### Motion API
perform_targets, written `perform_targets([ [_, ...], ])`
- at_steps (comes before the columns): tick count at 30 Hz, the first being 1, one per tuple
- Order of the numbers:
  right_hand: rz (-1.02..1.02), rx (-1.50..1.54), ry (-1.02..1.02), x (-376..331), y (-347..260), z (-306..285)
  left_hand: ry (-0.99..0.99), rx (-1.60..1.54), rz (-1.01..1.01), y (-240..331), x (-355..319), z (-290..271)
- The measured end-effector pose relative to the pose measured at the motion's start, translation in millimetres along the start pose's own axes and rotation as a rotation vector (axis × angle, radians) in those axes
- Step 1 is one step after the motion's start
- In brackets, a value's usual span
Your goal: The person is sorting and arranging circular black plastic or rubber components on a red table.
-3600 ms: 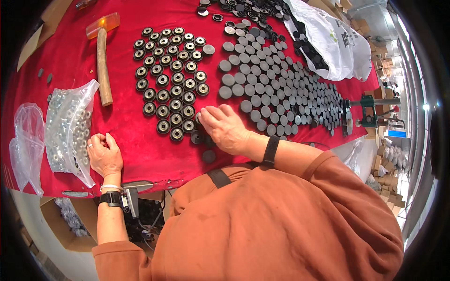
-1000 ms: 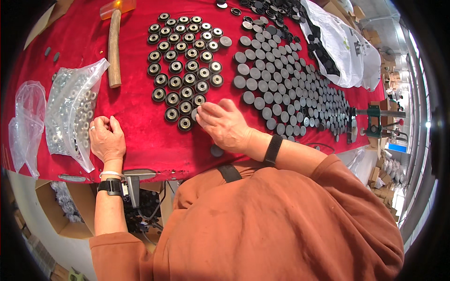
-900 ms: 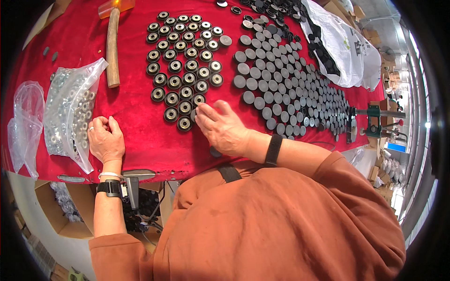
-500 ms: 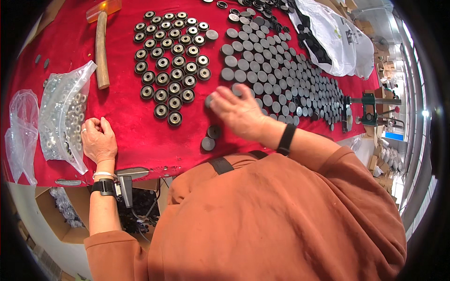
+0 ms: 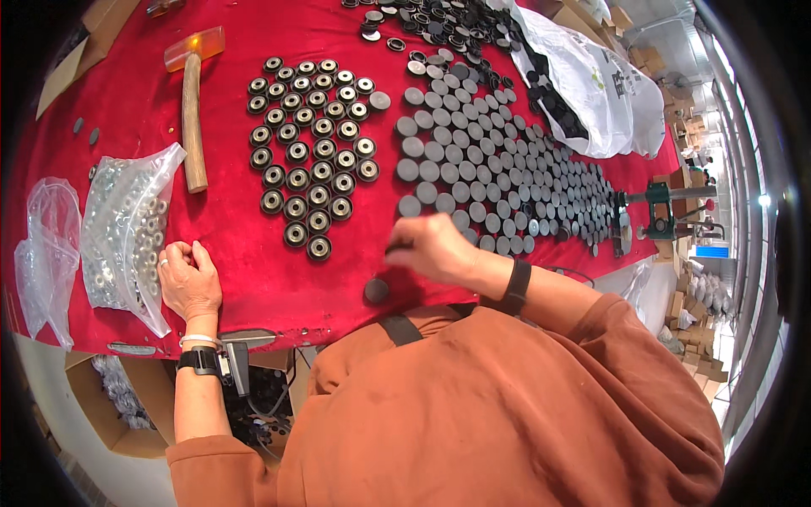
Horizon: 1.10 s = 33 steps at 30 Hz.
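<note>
Head view: right hand (image 5: 438, 249) angled left, fingers clamped on dark piece (image 5: 398, 248); left hand (image 5: 189, 280) near bag (image 5: 122, 241), fingers curled together.

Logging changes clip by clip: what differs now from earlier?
The right hand has moved right, away from the bearings, leaving a gray disc at the left edge of the disc array. It now seems to pinch a blurred dark piece. The left hand, beside the clear bag, and the mallet stayed put.
</note>
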State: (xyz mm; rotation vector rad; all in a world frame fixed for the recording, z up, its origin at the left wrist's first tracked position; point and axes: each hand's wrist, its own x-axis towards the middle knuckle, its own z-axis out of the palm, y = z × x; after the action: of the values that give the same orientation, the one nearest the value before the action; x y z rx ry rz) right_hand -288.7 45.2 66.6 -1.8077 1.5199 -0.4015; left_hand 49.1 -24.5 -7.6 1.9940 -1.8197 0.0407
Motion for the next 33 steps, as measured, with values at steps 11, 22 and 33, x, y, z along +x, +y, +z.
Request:
perform_targets([
  [11,-0.259,-0.670,0.296,75.7,28.3,3.3,0.034,-0.035,0.011,1.5,2.3,2.8],
  [22,-0.263,-1.347,-0.082,64.4,10.9,8.7,0.002,0.002,0.004,2.4,2.6,-0.4],
  [33,-0.226,-0.905,-0.062,29.0,-10.1,-6.7,0.032,0.002,0.010,-1.9,0.2,4.4],
])
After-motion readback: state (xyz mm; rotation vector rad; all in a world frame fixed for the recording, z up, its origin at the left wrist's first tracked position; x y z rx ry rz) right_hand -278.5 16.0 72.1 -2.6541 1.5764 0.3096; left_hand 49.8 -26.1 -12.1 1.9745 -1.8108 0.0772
